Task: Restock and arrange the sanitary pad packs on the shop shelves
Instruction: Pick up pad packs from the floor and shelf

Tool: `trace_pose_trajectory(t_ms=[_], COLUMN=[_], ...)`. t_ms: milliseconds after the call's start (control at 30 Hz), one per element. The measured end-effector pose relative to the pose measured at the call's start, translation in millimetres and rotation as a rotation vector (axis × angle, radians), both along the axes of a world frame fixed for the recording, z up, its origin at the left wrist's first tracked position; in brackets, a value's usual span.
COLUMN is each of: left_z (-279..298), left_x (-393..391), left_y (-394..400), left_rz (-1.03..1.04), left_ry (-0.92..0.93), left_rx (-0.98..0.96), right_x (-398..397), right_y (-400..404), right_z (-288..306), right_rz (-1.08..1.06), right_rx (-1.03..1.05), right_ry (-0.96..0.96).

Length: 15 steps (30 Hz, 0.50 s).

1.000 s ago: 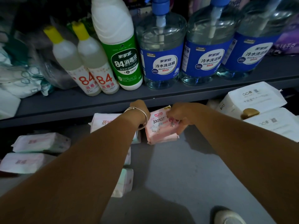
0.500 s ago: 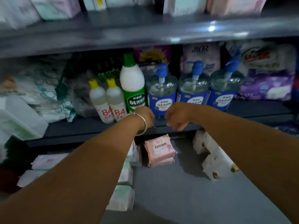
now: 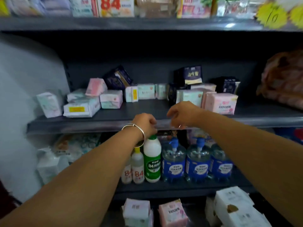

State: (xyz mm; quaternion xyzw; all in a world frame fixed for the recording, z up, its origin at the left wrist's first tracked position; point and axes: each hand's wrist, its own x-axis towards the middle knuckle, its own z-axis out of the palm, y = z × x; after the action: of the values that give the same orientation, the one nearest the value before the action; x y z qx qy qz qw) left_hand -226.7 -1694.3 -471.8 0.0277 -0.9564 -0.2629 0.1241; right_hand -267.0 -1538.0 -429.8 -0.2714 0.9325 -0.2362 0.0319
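Both hands are raised in front of the middle shelf (image 3: 114, 115), a dark, flat metal board with a thin front lip. The left hand (image 3: 145, 124), with a plain silver bangle (image 3: 135, 130) round its wrist, has its fingers curled into a loose fist at that lip and holds nothing visible. The right hand (image 3: 183, 114) hangs just beside it, fingers bent downward and slightly apart, also with nothing in them.

On the middle shelf lie soft, pillowy sanitary pad packs (image 3: 111, 99) in pale pink, mint and white plastic wrap, some stacked, some tilted; a pink pack (image 3: 223, 104) stands right of the right hand, with dark navy boxy packs (image 3: 193, 75) behind. Below the shelf stand a white-and-green disinfectant bottle (image 3: 152, 158) and rounded clear jugs (image 3: 173, 163) with blue labels and pumps.
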Motion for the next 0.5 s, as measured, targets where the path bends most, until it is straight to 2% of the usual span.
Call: trace_pose_trajectory(t_ms=[167,333,500], left_z=[24.2,36.0,44.9], left_x=[-22.8,-62.4,-92.7], left_y=[-14.0,-26.5,-34.8], left_rz=[0.026,0.057,0.092], left_ry=[0.061,0.078,0.083], left_rx=[0.038,0.069,0.059], right_x=[-23.1,-65.1,-99.9], right_y=[-4.2,-14.5,-26.8], right_z=[17.8,22.8,24.1], right_rz=[-0.026,-0.05,-0.01], right_rx=[-0.023,-0.098,-0.045], right_ry=[0.091,0.053,0.105])
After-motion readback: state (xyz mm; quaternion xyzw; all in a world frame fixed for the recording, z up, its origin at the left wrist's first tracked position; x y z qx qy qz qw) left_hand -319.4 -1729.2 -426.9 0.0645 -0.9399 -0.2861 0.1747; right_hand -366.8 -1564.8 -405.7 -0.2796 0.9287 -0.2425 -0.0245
